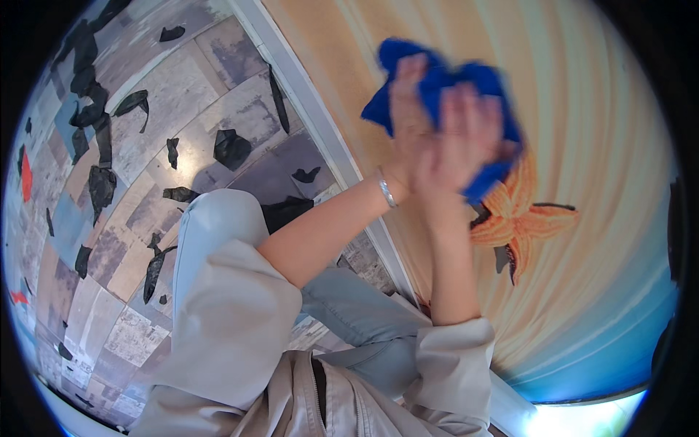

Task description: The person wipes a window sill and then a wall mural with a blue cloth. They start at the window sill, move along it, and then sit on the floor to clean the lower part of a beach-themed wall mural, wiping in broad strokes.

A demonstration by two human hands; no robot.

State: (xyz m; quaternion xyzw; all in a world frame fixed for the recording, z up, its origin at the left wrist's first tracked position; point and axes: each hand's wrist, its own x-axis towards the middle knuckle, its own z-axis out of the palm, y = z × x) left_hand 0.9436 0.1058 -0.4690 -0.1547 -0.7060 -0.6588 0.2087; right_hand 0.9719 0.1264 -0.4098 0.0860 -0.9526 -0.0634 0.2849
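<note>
A crumpled blue cloth (pixel 483 79) lies against a panel printed with a beach picture (pixel 568 136). Both of my hands are on top of it, blurred and close together with their wrists nearly touching. My left hand (pixel 412 109), with a silver bracelet at the wrist, covers the cloth's left part. My right hand (pixel 464 134) covers its middle and right part, fingers stretched upwards. Part of the cloth is hidden beneath them. Just below the cloth's lower end shows an orange starfish (pixel 513 218) that looks printed on the panel.
A pale frame strip (pixel 322 120) runs along the panel's left edge. Left of it, the patchwork-patterned floor (pixel 164 93) is strewn with black scraps (pixel 232 148) and a few red ones (pixel 25 175). My bent legs in light blue trousers (pixel 218 224) are beside the strip.
</note>
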